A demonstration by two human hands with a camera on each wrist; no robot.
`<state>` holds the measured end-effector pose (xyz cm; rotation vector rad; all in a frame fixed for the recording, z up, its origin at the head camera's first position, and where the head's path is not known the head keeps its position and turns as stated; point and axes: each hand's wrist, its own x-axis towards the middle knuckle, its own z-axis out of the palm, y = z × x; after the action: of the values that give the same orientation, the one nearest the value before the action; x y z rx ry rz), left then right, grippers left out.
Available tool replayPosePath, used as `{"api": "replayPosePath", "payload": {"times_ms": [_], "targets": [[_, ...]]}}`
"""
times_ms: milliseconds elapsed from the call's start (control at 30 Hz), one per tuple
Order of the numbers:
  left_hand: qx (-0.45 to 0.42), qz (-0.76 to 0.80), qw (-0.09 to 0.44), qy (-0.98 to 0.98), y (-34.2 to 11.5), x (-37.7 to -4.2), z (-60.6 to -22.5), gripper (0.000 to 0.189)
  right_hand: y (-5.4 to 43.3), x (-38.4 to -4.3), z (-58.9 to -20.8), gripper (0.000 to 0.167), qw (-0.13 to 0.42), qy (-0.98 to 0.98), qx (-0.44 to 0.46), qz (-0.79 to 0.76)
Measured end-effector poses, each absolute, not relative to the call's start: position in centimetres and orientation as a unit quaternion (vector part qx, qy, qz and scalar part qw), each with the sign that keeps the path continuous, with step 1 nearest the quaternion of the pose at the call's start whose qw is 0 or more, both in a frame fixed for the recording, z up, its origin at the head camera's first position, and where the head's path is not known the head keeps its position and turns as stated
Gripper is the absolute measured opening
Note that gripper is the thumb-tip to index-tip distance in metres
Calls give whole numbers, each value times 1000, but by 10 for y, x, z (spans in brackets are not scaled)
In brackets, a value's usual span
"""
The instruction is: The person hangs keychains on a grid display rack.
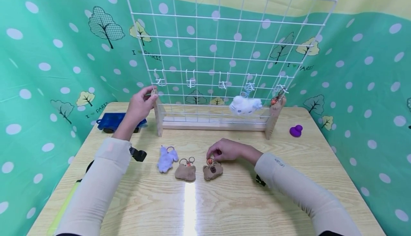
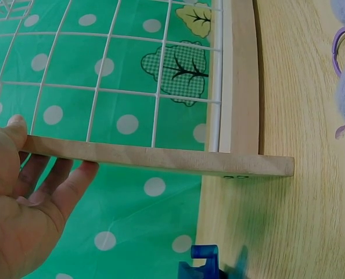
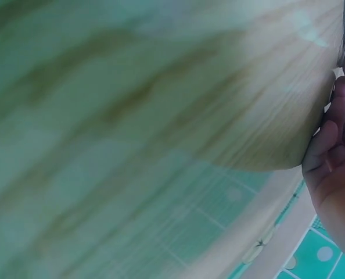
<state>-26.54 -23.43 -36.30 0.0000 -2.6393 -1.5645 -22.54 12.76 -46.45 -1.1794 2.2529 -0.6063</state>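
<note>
Left hand grips flat wooden upright; right hand seemingly pinches ring atop fuzzy brown plush.

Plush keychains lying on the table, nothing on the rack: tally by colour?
Brown: 2 (left brown plush, right brown plush)
Lavender: 1 (lavender plush)
Total: 3

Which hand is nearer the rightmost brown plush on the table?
Right: the right hand is just behind the brown plush; the left hand is farther back and left, at the wooden post.
</note>
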Motion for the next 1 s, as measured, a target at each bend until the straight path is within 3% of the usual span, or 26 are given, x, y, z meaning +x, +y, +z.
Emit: {"api": "replayPosePath", "payload": {"times_ms": [333,633,1000], "targets": [[-2,-504,36,-863,-234,-265,-364,51,126,-224,-462,21,263,837,-429,-213],[-4,-502,38,-864,-235,-265,-363,53,123,-225,-461,33,259,830,-451,-200],[0,-502,29,-864,-236,-265,-363,55,125,-225,-458,15,250,833,-444,-218]]}}
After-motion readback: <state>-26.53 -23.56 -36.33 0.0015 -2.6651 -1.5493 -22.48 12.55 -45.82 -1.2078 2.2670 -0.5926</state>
